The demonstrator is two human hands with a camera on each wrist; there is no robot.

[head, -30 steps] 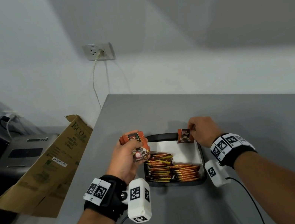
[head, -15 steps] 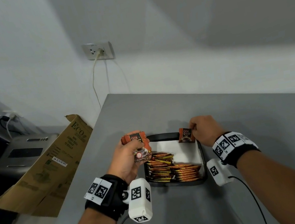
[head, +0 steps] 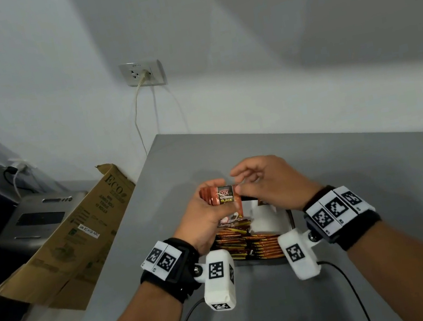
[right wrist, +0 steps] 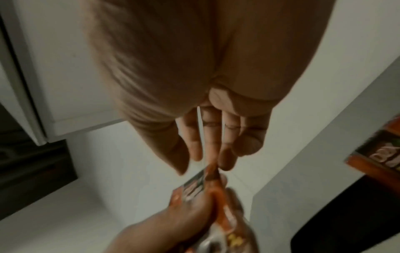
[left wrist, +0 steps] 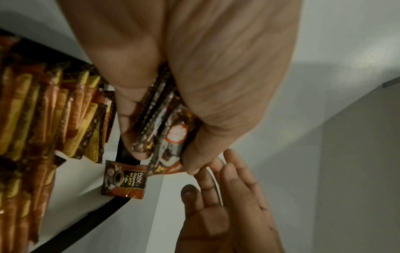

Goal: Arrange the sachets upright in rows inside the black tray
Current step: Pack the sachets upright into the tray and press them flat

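r hand (head: 270, 186) moved off tray to l's stack, fingers loose | l hand (head: 203, 217) clamps sachet stack (head: 222, 196)

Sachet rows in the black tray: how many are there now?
2: the left row and the right row, both at the tray's near end. The far end is partly covered, so more may be hidden.

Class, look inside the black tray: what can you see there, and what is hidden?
Inside the black tray: upright rows of sachets, a white liner, one lone sachet at the far end. Both hands cover part of the far end.
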